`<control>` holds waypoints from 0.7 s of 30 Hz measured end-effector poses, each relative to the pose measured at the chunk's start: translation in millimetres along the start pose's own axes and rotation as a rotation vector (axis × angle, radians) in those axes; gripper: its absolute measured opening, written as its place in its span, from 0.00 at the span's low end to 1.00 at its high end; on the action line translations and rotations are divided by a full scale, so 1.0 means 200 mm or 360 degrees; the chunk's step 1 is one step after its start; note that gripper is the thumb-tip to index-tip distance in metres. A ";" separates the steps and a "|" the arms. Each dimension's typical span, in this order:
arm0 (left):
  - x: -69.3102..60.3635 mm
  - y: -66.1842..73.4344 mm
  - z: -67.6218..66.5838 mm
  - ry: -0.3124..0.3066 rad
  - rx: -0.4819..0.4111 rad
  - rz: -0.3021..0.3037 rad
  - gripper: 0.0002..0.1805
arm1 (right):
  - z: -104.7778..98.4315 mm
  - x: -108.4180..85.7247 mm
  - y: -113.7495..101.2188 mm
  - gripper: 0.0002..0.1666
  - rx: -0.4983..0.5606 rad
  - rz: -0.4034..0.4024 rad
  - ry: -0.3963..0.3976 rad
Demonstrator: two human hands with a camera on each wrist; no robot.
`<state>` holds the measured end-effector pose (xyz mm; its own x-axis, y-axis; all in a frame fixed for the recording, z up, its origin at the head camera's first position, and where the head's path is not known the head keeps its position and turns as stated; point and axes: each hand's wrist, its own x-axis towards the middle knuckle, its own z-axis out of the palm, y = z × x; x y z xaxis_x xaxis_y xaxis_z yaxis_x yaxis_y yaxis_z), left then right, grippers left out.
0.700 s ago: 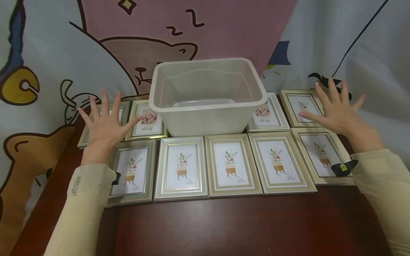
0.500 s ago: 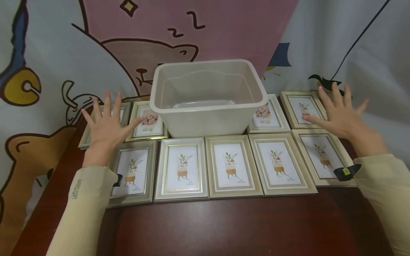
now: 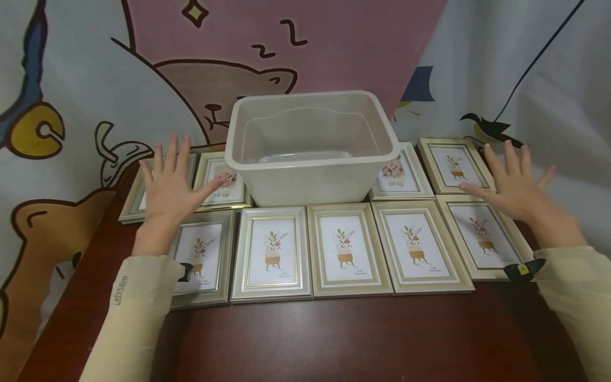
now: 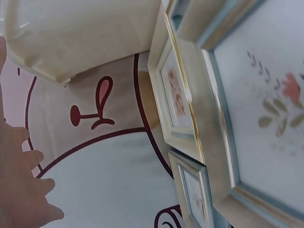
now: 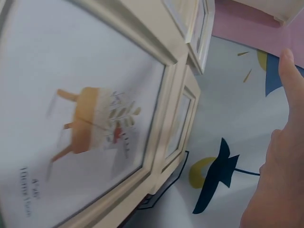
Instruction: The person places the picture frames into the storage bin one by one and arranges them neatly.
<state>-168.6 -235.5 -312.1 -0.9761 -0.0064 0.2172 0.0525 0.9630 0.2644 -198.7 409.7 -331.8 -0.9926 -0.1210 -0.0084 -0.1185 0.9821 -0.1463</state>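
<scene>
Left hand [image 3: 171,193] fingers straight, spread well apart, palm down, raised near the left-end frames. Thumb overlaps the left blossom frame [image 3: 228,192] in head view; left wrist view shows a gap between hand and frames. Right hand [image 3: 517,192] same pose, fingers spread, up by the right-end frames, thumb overlapping the back right frame [image 3: 457,168]; right wrist view shows this hand apart from the frames too.

Nine frames in view, all lying face up on the table [image 3: 343,339]. Front row of five, side by side: left frame [image 3: 207,241] partly behind the left wrist, then white frame [image 3: 273,252], middle frame [image 3: 347,249], fourth frame [image 3: 420,248], right frame [image 3: 479,233], all with potted plant prints. Back row split by the bin: outer left frame [image 3: 133,206] mostly behind the left hand, left blossom frame, then right blossom frame [image 3: 398,175] and back right frame, which has a plant print.

Beige bin [image 3: 312,184] upright behind the front row, between the two blossom frames, partly overlapping both in head view. Pale sleeves [image 3: 125,323], dark device [image 3: 525,269] at right cuff. Cartoon curtain [image 3: 355,42] behind, pink and white
</scene>
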 end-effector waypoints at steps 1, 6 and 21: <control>0.00 0.01 0.00 0.0012 -0.0008 0.0010 0.63 | 0.01 0.00 0.01 0.58 -0.0001 0.0005 -0.0001; 0.00 0.04 0.00 0.0072 -0.0072 0.0052 0.63 | 0.05 -0.02 0.05 0.58 0.0020 0.0025 -0.0010; 0.01 0.14 0.05 0.0151 -0.0274 0.0123 0.63 | 0.12 -0.07 0.11 0.60 0.0079 0.0127 -0.0069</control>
<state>-172.0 -206.0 -314.2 -0.9441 0.0323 0.3282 0.1693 0.9015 0.3983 -187.4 430.3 -359.5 -0.9967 -0.0497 -0.0648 -0.0364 0.9807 -0.1923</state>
